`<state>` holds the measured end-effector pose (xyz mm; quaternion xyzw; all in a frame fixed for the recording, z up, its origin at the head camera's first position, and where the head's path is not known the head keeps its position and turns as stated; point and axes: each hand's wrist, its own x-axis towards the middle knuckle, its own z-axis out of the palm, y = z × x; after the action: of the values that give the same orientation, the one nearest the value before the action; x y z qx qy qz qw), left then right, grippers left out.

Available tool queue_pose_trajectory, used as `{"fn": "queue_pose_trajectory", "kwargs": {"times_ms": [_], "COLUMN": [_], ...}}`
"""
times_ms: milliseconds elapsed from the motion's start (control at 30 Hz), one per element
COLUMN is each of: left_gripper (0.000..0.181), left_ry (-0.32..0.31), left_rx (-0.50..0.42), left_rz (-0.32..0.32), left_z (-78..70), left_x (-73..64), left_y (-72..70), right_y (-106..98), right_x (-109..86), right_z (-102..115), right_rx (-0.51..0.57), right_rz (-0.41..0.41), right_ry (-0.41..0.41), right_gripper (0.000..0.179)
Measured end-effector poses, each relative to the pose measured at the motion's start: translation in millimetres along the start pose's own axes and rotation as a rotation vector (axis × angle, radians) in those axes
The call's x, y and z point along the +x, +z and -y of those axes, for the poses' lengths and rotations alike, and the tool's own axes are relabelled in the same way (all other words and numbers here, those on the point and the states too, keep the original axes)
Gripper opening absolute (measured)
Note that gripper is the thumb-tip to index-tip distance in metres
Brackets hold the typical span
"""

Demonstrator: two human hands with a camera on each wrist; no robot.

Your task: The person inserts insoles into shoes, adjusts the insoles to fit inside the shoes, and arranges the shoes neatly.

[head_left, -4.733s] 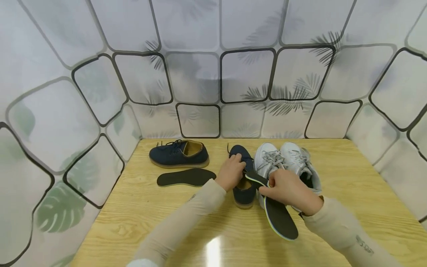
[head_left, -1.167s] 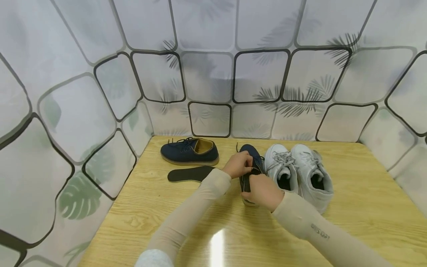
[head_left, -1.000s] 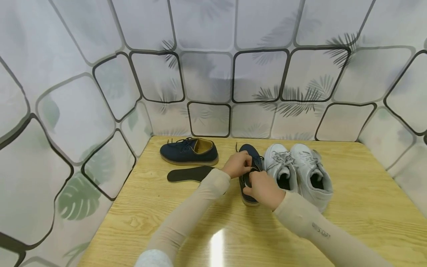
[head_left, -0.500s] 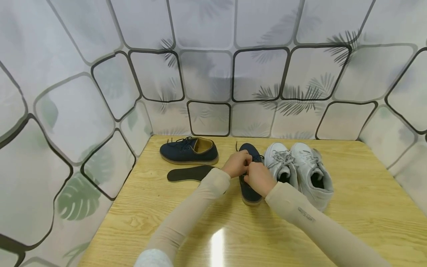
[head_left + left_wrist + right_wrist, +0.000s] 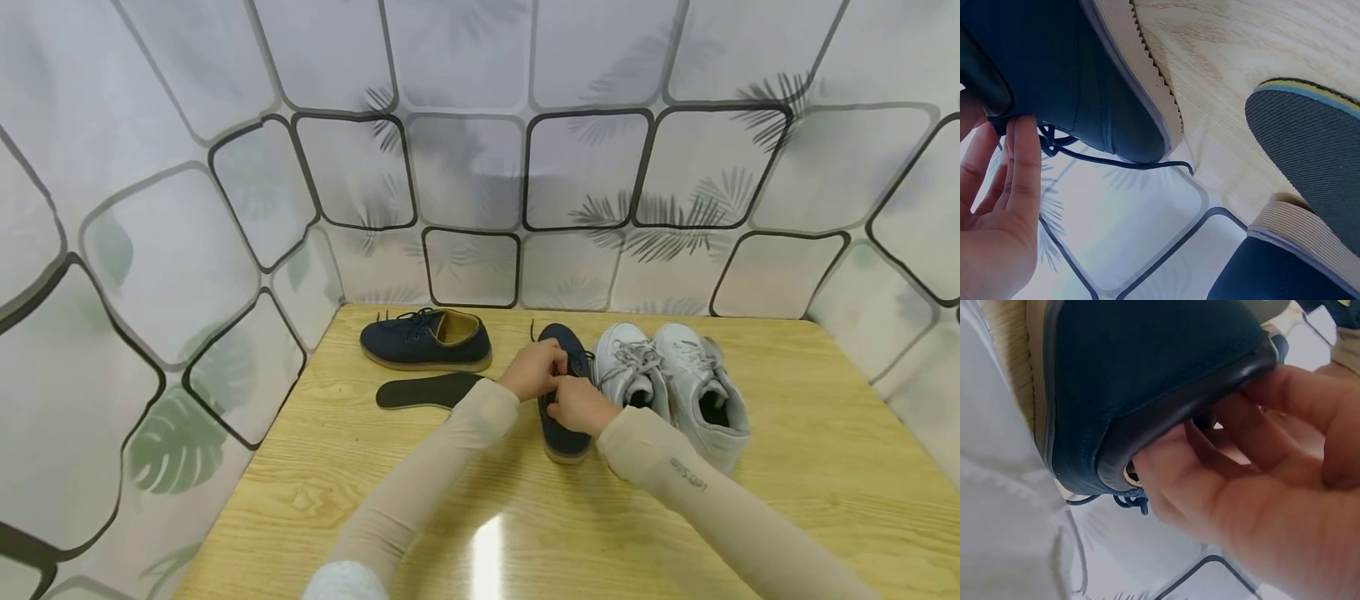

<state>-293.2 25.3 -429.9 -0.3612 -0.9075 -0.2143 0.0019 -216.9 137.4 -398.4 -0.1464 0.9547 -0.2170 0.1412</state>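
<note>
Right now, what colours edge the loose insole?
Insole edge: yellow and blue, clearest in left wrist view.

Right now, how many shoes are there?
4 in the head view: one navy shoe at left; the second navy shoe near the middle, left hand and right hand on it; then a white shoe and another white shoe side by side to its right. None seems hidden.

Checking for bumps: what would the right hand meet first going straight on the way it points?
Beyond the navy shoe it touches, probably the left hand, just ahead in the head view, though depth there is unclear.
</note>
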Motion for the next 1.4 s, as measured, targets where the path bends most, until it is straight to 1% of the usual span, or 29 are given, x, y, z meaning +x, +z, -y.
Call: {"fn": "queue_pose_trajectory", "kwargs": {"times_ms": [100,167,200,267,333,433,467,533,600,700,800,833,900,1000,1033,1067,1100,1133,1200,1233,1300,1333,1400], "left_gripper": [0.007,0.007,0.007,0.007,0.006,0.006,0.006,0.006,0.006,0.006,0.006,0.006,0.009,0.017,0.018,0.020,0.020,0.021,0.022,0.022,0.020,0.018,0.012], "left_ry": [-0.020,-0.032,-0.035,-0.031,-0.020,0.001,0.005,0.008,0.005,0.003,0.012,0.015,0.004,-0.068,-0.105,-0.146,-0.188,-0.225,-0.267,-0.273,-0.258,-0.245,-0.228], "left_rx": [-0.020,-0.036,-0.040,-0.042,-0.034,-0.022,-0.018,-0.010,-0.011,-0.003,-0.014,-0.037,-0.142,-0.326,-0.349,-0.343,-0.298,-0.219,-0.033,0.053,0.167,0.196,0.220], "left_rz": [-0.007,-0.015,-0.017,-0.022,-0.025,-0.032,-0.037,-0.050,-0.058,-0.061,-0.056,-0.060,-0.083,-0.149,-0.172,-0.187,-0.187,-0.171,-0.100,-0.061,-0.008,0.004,0.009], "left_z": [0.6,0.4,0.4,-0.4,-0.8,-1.1,-1.1,-1.0,-1.2,-1.3,-1.1,-0.7,2.2,12.9,18.1,23.7,29.5,35.2,45.2,48.8,54.4,56.1,57.7], "left_x": [-0.4,-1.3,-1.8,-3.3,-4.6,-6.0,-6.2,-6.2,-6.0,-5.7,-6.8,-7.7,-12.2,-25.8,-31.5,-37.7,-44.1,-50.3,-61.9,-67.2,-76.1,-79.9,-86.9], "left_y": [0.4,0.2,0.4,0.4,1.3,2.6,2.7,2.5,1.7,2.1,3.4,3.7,4.0,5.2,6.8,8.5,10.6,13.1,17.4,18.6,19.7,19.2,16.4], "right_y": [-4.0,-6.2,-6.4,-6.1,-4.7,-1.5,-0.8,-0.7,-1.6,-3.7,-3.1,-2.8,-1.4,1.3,2.3,3.2,4.1,4.9,6.4,7.2,9.0,10.0,12.5], "right_x": [-0.9,-0.9,-1.0,-1.6,-2.8,-5.1,-5.8,-6.3,-6.2,-5.4,-4.7,-4.1,-2.7,-1.4,-1.4,-1.9,-2.7,-3.7,-6.2,-7.2,-8.8,-9.3,-9.9], "right_z": [2.4,4.2,5.1,6.1,6.1,5.4,5.3,5.8,6.5,8.3,8.9,9.2,9.7,10.5,10.1,9.8,9.1,8.3,6.5,5.6,4.0,3.3,2.8], "right_rx": [0.007,0.000,-0.018,-0.043,-0.071,-0.111,-0.123,-0.150,-0.165,-0.201,-0.213,-0.220,-0.227,-0.231,-0.236,-0.236,-0.233,-0.231,-0.230,-0.232,-0.239,-0.243,-0.250], "right_rz": [0.134,0.220,0.255,0.299,0.304,0.247,0.226,0.189,0.180,0.201,0.238,0.246,0.260,0.272,0.272,0.271,0.267,0.259,0.233,0.214,0.183,0.168,0.140], "right_ry": [0.033,0.049,0.053,0.046,0.031,-0.028,-0.046,-0.081,-0.089,-0.086,-0.063,-0.055,-0.034,0.002,0.007,0.009,0.009,0.004,-0.018,-0.030,-0.048,-0.057,-0.067], "right_gripper": [0.043,0.051,0.052,0.051,0.044,0.022,0.020,0.030,0.036,0.038,0.041,0.041,0.040,0.038,0.037,0.036,0.034,0.033,0.031,0.029,0.028,0.027,0.027]}}
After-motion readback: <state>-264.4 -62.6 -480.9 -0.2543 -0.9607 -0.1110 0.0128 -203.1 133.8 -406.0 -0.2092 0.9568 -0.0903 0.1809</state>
